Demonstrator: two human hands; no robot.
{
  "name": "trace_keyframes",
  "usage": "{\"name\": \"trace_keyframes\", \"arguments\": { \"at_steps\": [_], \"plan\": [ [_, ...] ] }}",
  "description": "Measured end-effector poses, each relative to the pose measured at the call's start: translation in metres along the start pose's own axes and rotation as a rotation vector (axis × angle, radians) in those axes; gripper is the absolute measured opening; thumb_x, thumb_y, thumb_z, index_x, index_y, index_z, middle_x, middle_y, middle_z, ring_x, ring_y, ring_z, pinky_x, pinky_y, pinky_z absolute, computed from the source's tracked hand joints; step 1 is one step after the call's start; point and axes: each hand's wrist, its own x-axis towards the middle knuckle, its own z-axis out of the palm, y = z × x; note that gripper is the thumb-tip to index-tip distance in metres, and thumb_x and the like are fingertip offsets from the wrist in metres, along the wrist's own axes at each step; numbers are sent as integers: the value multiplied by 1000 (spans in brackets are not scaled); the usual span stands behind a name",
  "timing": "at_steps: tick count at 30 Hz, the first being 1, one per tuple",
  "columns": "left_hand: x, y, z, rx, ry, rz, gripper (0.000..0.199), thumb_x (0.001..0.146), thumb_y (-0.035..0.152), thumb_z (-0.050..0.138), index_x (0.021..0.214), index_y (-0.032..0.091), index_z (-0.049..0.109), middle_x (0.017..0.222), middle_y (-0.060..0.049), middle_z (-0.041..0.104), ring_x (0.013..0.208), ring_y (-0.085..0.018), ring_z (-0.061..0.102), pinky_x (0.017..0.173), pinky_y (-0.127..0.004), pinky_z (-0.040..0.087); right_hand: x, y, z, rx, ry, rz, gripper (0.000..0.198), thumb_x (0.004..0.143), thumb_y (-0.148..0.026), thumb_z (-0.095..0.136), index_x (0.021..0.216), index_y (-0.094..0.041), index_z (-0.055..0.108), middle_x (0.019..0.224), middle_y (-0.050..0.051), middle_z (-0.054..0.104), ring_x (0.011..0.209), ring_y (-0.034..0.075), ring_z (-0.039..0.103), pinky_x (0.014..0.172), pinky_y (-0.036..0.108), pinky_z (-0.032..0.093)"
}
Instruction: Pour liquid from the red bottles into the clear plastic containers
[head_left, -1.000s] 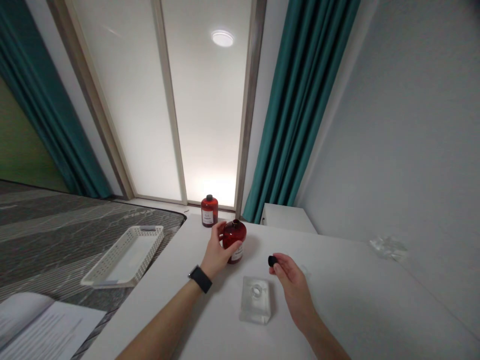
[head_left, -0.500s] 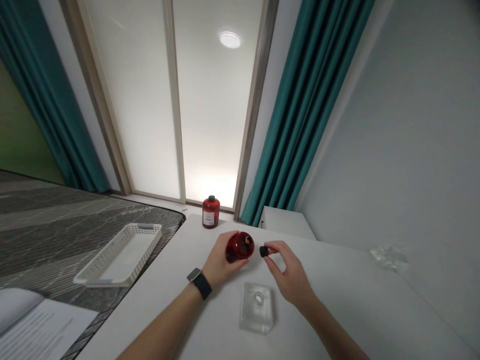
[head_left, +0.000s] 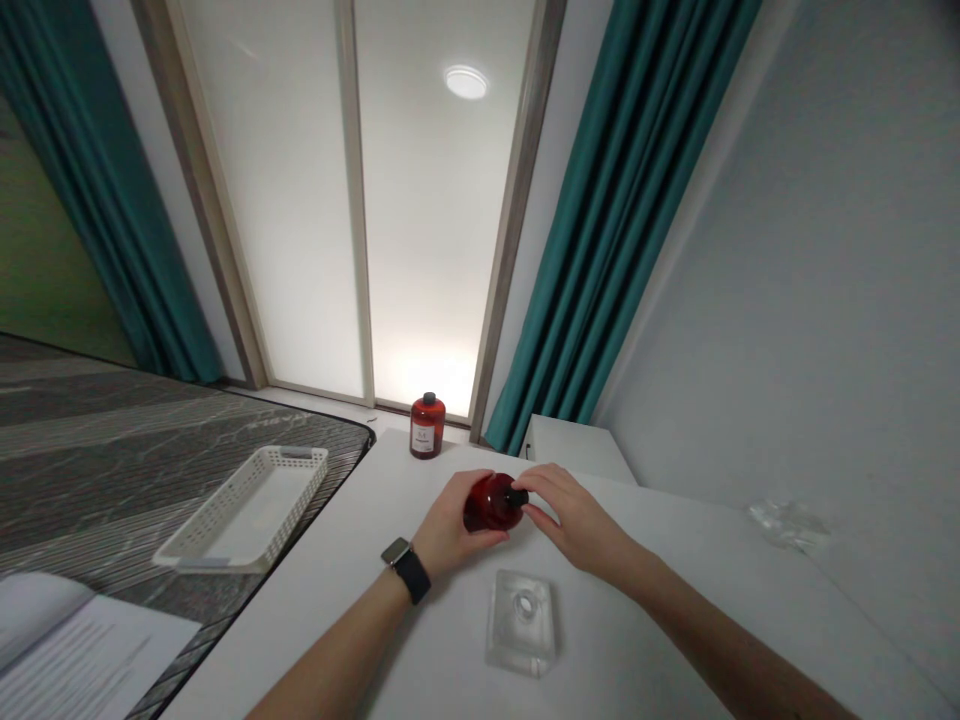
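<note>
Head view, left fingers (head_left: 487, 540) clasping bottle (head_left: 489, 505), right fingers (head_left: 543, 480) pinching cap (head_left: 517, 498), its seating unclear

A white table (head_left: 615, 650) bears one red bottle (head_left: 424, 438), one clear block (head_left: 519, 640)

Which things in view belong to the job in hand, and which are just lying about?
In the job:
red bottle, tilted, in the left hand
black cap, at its neck, in the right hand

Apparently just lying about:
clear container, near the hands but untouched
second red bottle, upright, capped
white basket
open book
crumpled plastic
</note>
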Motion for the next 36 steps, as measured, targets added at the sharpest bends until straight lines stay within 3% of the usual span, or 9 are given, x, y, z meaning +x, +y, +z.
{"name": "trace_keyframes", "arguments": {
  "at_steps": [6,10,15,18,22,25,30,33,36],
  "plan": [
    [1,2,-1,-12,-16,-14,75,63,25,87,128,20,50,124,-11,60,113,-31,58,99,-47,47,7,-1,-8,-127,-99,-66,25,88,-10,58,110,-22,57,108,10,65,99,24,59,88,42,49],
    [1,5,-2,-16,-60,-17,75,64,26,87,129,21,49,125,-11,59,113,-31,58,99,-47,47,9,-2,-6,-213,-109,102,11,86,-25,67,89,-19,59,83,4,65,77,21,59,70,33,47],
    [1,7,-2,-13,-70,-11,74,65,25,86,129,21,48,126,-12,57,115,-31,57,100,-49,47,4,-4,-6,-319,-98,166,27,90,-35,58,68,-20,52,65,1,58,63,17,53,62,29,38],
    [1,6,-2,-25,-50,-14,73,67,27,85,129,21,47,126,-12,56,116,-32,57,101,-49,46,2,-6,-13,-289,-99,102,12,88,-29,58,84,-19,58,75,3,63,69,19,56,65,30,41],
    [0,5,-1,-43,-67,-14,74,67,26,84,131,22,46,127,-11,56,116,-32,56,101,-50,47,5,-8,-17,-232,-165,-44,22,89,-20,59,111,-20,57,98,8,67,87,23,61,75,34,45],
    [-1,7,-1,-30,-68,-5,75,66,24,85,130,22,47,127,-11,56,116,-32,56,100,-49,47,8,-7,-12,-312,-177,-11,12,93,-29,56,99,-19,61,84,7,68,77,22,62,70,33,44],
    [0,9,-3,-40,-71,-10,72,66,25,84,129,21,48,126,-11,58,116,-31,57,101,-50,45,5,-7,-12,-404,-148,154,33,97,-35,45,73,-18,60,65,5,62,63,19,58,63,30,41],
    [1,8,-5,-50,-56,-43,70,68,24,83,129,20,48,127,-12,57,117,-30,56,103,-51,43,3,-9,-21,-269,-147,103,17,93,-28,52,104,-18,61,85,6,66,75,20,62,69,32,47],
    [2,8,-6,-55,-85,-30,71,69,23,83,130,19,47,127,-12,57,118,-30,56,104,-49,43,4,-11,-24,-172,-201,3,31,93,-20,53,123,-23,52,106,7,65,94,21,62,80,34,50]
  ]
}}
